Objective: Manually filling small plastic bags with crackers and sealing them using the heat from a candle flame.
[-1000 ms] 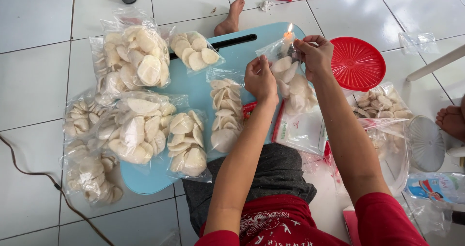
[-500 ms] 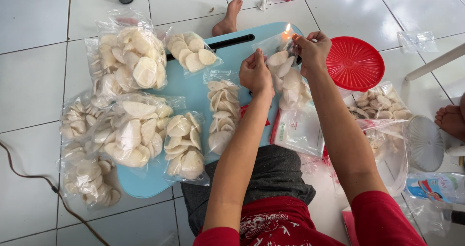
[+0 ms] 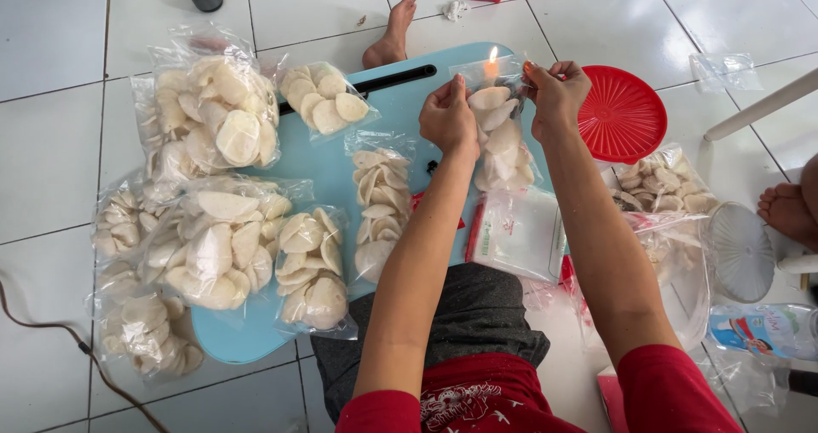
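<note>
My left hand [image 3: 449, 118] and my right hand [image 3: 557, 90] pinch the two top corners of a clear plastic bag of white crackers [image 3: 503, 135]. The bag's upper edge is stretched right at a small candle flame [image 3: 492, 55]. All this is above the far right part of a light blue lap table [image 3: 400, 101]. Several filled cracker bags lie on the table: a large one [image 3: 213, 122] at the far left, a small one [image 3: 324, 101] beside it, and a narrow one [image 3: 379, 203] next to my left forearm.
A red round lid [image 3: 626, 113] lies right of my right hand. A stack of empty clear bags [image 3: 520, 233] rests near my lap. More cracker bags [image 3: 665, 186] and a clear round lid [image 3: 740, 250] sit at right. Another person's foot [image 3: 788, 211] shows at the right edge.
Both hands have lifted the bag away from me and pulled its top edge taut at the candle flame. The view has shifted slightly.
</note>
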